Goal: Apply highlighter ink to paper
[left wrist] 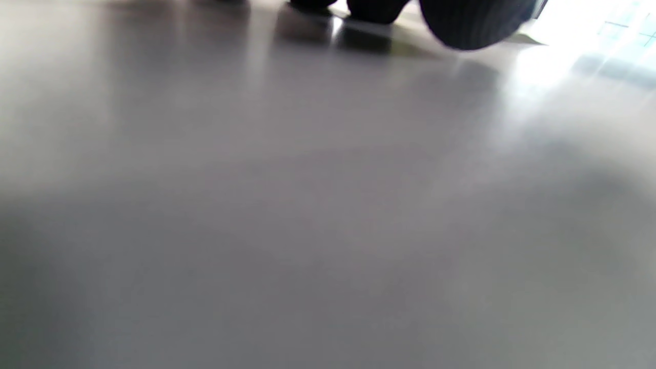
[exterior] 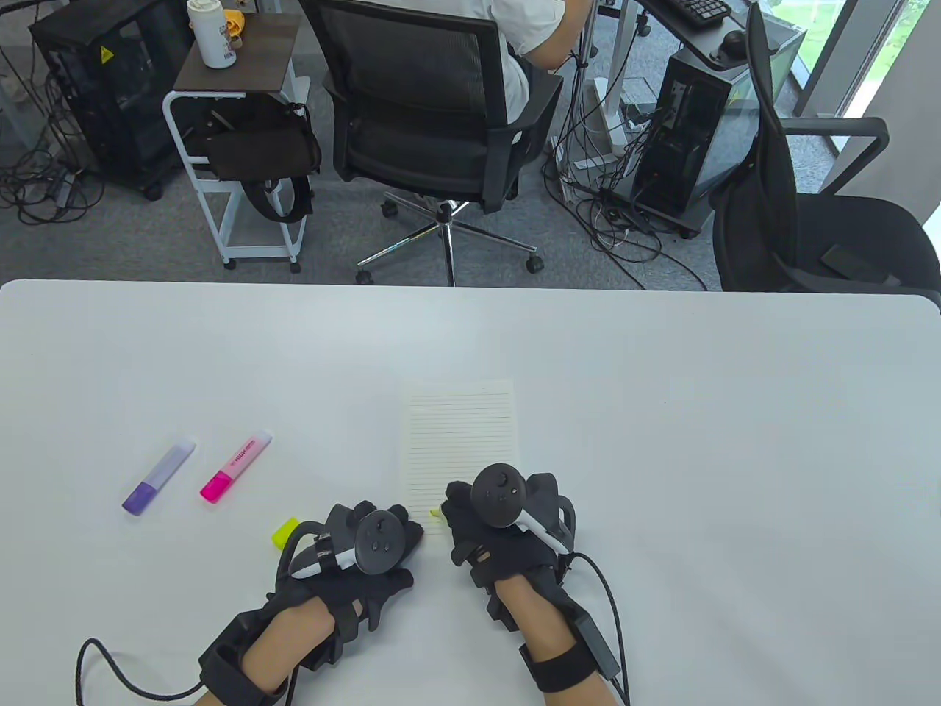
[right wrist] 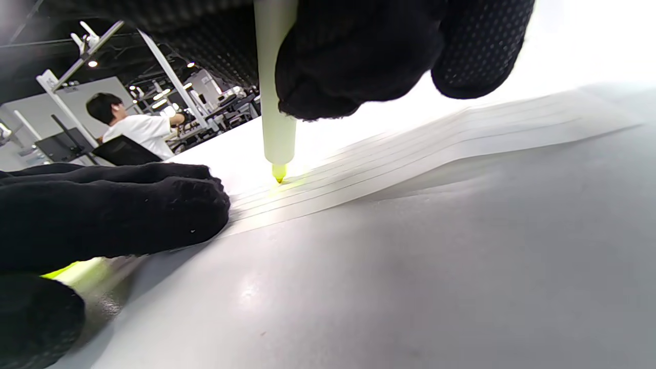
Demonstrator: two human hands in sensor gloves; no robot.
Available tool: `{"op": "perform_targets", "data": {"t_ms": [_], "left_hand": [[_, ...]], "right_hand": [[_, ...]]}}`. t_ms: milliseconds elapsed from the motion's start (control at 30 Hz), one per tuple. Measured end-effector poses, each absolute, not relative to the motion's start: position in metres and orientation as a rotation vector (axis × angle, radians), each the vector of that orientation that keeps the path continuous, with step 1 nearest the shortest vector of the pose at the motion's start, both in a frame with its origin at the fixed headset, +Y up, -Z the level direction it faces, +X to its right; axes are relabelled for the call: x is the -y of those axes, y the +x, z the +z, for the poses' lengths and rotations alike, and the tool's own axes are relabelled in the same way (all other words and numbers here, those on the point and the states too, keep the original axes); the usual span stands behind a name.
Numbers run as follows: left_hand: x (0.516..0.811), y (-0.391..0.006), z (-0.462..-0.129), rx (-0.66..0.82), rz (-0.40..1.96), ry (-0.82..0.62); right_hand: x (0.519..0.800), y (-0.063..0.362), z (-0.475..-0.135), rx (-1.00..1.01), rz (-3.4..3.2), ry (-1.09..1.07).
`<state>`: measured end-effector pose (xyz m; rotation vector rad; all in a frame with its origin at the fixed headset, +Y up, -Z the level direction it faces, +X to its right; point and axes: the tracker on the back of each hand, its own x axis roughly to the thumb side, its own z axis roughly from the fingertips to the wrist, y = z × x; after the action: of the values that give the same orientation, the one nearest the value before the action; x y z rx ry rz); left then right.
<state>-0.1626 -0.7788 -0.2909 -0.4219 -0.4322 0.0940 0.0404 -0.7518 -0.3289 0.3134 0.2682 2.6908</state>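
A lined sheet of paper (exterior: 459,430) lies on the white table (exterior: 735,441). My right hand (exterior: 470,515) grips an uncapped yellow highlighter (right wrist: 277,102) upright. Its tip (right wrist: 278,177) touches the paper (right wrist: 461,133) near the lower left corner, with a faint yellow mark there. My left hand (exterior: 382,533) lies flat beside it, and its fingers (right wrist: 128,205) press on the paper's near left edge. The left wrist view shows only blurred table and the left fingertips (left wrist: 476,25) at the top edge.
The yellow cap (exterior: 285,532) lies on the table just left of my left hand. A pink highlighter (exterior: 235,466) and a purple highlighter (exterior: 158,476), both capped, lie further left. Office chairs stand beyond the table's far edge.
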Motion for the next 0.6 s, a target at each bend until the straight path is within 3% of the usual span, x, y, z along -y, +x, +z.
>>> {"op": "perform_targets", "data": {"t_ms": [467,600], "left_hand": [[0.7794,-0.1628,-0.29,0.433,0.092,-0.422],[0.7794,-0.1628,-0.29,0.433,0.092,-0.422]], "right_hand": [[0.7487,0.0449,-0.3288,-0.254,2.697,0.205],[0.7534,0.0398,-0.3283,-0.301,2.637,0.269]]}}
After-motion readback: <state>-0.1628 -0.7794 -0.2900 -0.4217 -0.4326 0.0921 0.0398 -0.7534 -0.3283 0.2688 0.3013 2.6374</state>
